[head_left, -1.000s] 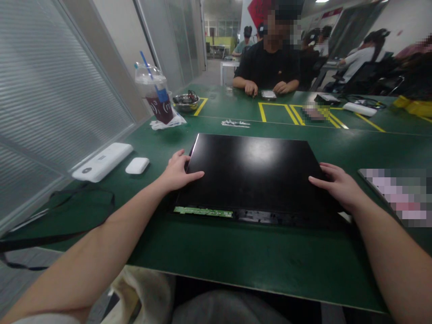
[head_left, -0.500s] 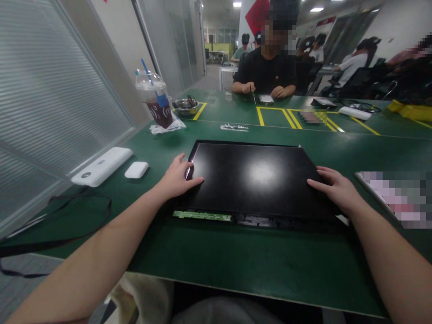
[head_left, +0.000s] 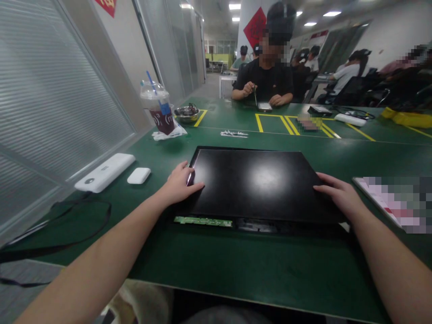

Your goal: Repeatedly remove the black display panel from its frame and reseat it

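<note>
A black screen panel (head_left: 256, 184) lies flat on the green table, with glare on its surface. A green circuit board strip (head_left: 203, 221) shows along its near edge, beside a dark frame part. My left hand (head_left: 180, 183) grips the panel's left side, thumb on top and fingers at the edge. On the right side my right hand (head_left: 338, 194) holds the panel's edge, thumb on the surface and some fingertips hidden.
On the left are a white power bank (head_left: 105, 173), a white case (head_left: 138, 175) and a black strap. Farther back stand a drink cup (head_left: 161, 112) and metal bowl (head_left: 187, 114). A person (head_left: 265, 81) sits opposite. A pixelated flat object (head_left: 394, 204) lies right.
The view has tilted up a little, so the table items appear lower. Both my hands stay on the panel's sides. The person opposite has raised the hand with the thin tool slightly.
</note>
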A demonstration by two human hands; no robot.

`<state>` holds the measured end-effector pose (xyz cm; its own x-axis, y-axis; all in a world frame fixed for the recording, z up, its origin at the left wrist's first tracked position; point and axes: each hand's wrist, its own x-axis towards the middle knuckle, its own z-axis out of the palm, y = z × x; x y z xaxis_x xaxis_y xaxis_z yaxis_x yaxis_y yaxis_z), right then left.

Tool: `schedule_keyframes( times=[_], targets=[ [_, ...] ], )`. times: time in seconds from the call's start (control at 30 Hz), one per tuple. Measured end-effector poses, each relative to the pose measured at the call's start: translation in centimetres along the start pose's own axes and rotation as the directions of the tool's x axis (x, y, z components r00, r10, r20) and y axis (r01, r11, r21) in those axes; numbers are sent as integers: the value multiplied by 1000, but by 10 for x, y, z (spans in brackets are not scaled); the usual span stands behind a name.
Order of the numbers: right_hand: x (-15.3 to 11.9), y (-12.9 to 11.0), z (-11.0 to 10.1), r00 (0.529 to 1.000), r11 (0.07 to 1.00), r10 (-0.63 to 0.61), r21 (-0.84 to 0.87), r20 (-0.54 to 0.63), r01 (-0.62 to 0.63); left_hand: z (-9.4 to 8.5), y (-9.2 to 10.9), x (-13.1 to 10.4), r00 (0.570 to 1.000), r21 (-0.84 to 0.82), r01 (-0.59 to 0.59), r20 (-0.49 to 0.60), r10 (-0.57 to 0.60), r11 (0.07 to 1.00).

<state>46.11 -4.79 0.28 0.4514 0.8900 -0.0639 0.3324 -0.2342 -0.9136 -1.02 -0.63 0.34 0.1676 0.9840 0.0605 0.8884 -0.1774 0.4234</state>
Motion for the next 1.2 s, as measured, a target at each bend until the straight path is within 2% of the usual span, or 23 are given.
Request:
schedule_keyframes(
  times=[0.2, 0.43, 0.63, 0.83, 0.9, 1.07, 1.2],
  targets=[
    [9, 13, 0, 992, 990, -122, -75, -18, 120, 1, -2, 0, 1000, 9, -18, -13, 18, 1000],
    [10, 19, -1, 955, 912, -269, -286, 125, 294, 2, -2, 0, 1000, 11, -25, -7, 25, 1000],
    [9, 18, 0, 943, 826, -298, -454, 148, 333, 0, -1, 0, 999, -5, -47, -10, 47, 999],
    [7, 17, -2, 925, 756, -319, -534, 205, 379, -7, 0, 1, 997, 3, -74, -15, 74, 997],
    [6, 17, -2, 917, 737, -330, -546, 223, 398, -9, 1, 1, 998, 57, -52, -18, 53, 997],
    [10, 23, -1, 897, 706, -368, -554, 245, 441, -9, -2, 3, 994, 218, 97, -67, -84, 971],
    [14, 30, 0, 876, 674, -408, -561, 259, 480, -4, -10, 5, 991, 239, 130, -3, -134, 962]
  ],
)
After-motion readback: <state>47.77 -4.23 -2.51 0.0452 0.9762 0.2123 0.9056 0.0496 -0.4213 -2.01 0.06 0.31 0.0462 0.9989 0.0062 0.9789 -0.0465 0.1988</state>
